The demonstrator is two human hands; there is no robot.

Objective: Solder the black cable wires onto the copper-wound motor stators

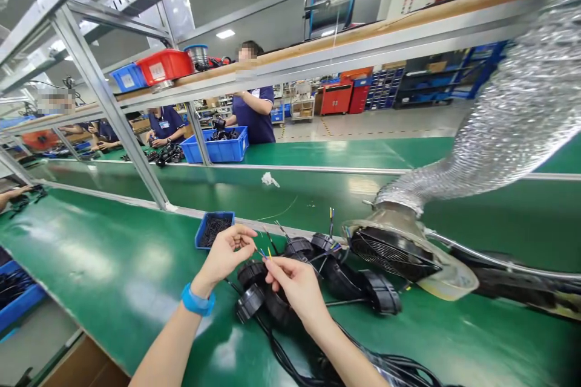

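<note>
Over the green bench, left hand and right hand pinch wires

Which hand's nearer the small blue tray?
Left. The left hand sits right at the front corner of the blue tray; the right hand is farther off, to the tray's right.

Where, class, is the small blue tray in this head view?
In the head view, the small blue tray sits on the green workbench near its far edge, just beyond the left hand.
</note>
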